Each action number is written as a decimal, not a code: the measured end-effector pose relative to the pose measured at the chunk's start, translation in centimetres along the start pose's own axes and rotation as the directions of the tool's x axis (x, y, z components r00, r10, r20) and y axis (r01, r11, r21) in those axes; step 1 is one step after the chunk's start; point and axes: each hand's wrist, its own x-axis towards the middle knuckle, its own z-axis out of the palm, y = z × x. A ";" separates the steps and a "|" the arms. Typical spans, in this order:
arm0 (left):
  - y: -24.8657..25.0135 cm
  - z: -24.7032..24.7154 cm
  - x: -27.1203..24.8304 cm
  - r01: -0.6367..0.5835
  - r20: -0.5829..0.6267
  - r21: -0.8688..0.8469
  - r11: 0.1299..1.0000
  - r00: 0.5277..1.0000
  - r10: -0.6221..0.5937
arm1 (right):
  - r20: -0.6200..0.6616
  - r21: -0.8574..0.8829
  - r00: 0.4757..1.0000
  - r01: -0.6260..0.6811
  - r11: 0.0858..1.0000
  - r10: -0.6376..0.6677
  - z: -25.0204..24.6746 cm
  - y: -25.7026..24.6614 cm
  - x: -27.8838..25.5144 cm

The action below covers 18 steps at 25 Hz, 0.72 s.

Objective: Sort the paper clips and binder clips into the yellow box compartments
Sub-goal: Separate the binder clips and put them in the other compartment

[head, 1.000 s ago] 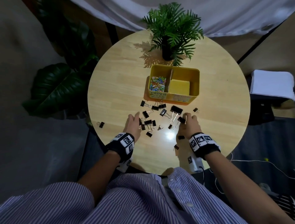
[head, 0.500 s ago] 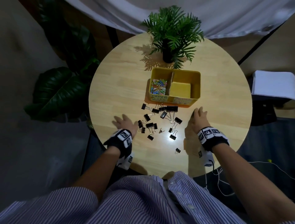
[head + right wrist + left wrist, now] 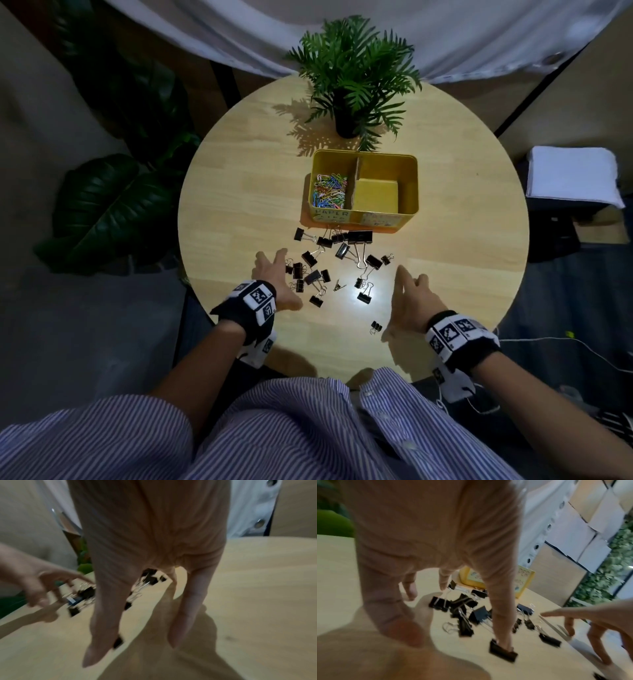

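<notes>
Table: round pale wooden table [image 3: 239,205], smooth, glare spot near its front edge.
Box: glossy yellow rectangular metal box [image 3: 409,192] at table centre; cardboard divider; left compartment holds coloured wire paper clips [image 3: 329,192].
Clips: black binder clips [image 3: 337,253] scattered between box and front edge; wrist views blurred.
Left hand [image 3: 274,277]: fingers spread, holding nothing.
Right hand [image 3: 412,301]: fingers extended, holding nothing.

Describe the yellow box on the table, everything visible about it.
The yellow box is a rectangular, open-topped tin, by its look, standing upright on the round wooden table in front of the potted plant. A divider splits it: the left compartment holds colourful paper clips, the right looks empty. Labels sit on its near wall. Black binder clips lie just before it; neither hand touches it.
</notes>
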 end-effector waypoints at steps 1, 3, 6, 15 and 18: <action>0.4 0.7 0.0 -0.042 -0.007 -0.025 0.999 0.999 0.042 | 0.007 0.023 1.000 -0.005 1.000 0.005 0.5 -0.5 -0.2; 1.9 2.4 -0.2 -0.125 -0.037 -0.031 0.992 0.992 0.124 | -0.038 0.033 0.999 0.017 0.999 -0.015 1.2 -1.7 -0.2; 4.5 4.1 0.0 -0.170 -0.118 0.009 0.985 0.978 0.170 | -0.130 0.067 0.991 0.013 0.998 -0.004 1.2 -3.4 0.8; 4.0 0.8 2.3 -0.264 -0.173 -0.195 0.945 0.957 0.232 | -0.245 0.275 0.969 0.089 0.957 -0.020 -4.1 -2.0 2.3; 2.3 0.5 2.0 -0.202 -0.152 -0.200 0.959 0.973 0.173 | -0.172 0.169 0.981 0.122 0.978 -0.092 -3.8 -2.1 3.1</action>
